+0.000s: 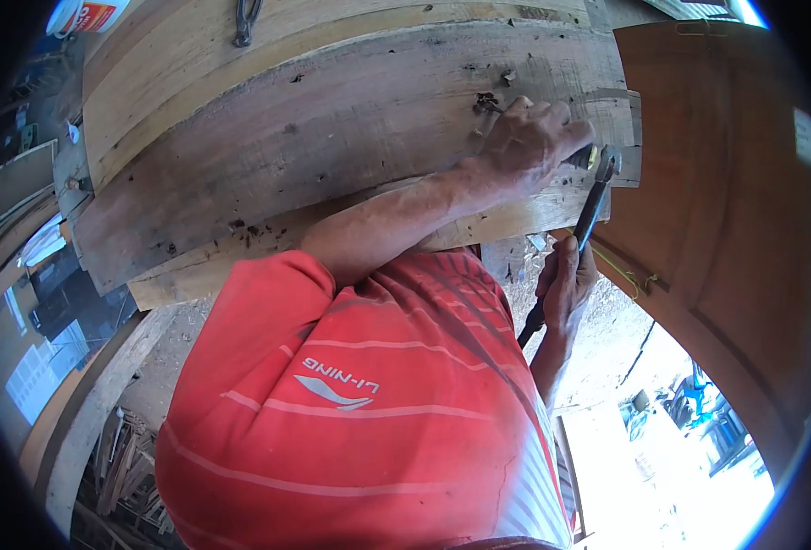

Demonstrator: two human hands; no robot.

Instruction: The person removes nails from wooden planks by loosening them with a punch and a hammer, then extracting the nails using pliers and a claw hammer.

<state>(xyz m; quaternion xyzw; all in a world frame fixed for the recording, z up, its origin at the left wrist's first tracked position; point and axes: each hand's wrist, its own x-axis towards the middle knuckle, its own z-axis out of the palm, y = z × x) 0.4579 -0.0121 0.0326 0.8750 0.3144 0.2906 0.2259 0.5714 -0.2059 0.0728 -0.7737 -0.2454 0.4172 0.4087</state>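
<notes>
Two bare hands work near the right end of a wide, grey, weathered board [332, 119], apart from each other, each closed around a tool. The left hand [532, 145], its arm reaching across from the left in a red sleeve [272, 289], rests over the board and grips a dark handle [581, 157] with a yellowish end; the rest of that tool is hidden by the hand. The right hand [568, 280], lower and just off the board's near edge, holds a hammer [592, 206] by its dark shaft, with the metal head raised beside the yellowish end of the handle. Whether the two touch, I cannot tell. Dark crumbs and a rough, dark patch [487, 103] mark the wood close to the left hand. Paler planks [194, 280] show along the near and far sides of the grey board. On the far planks lie pliers [246, 26], and past their left end is a white tub [86, 16] with a red label. A large brown panel [712, 165] stands to the right, with yellow string [639, 282] near its edge. Scrap wood [130, 467] is piled at lower left.
</notes>
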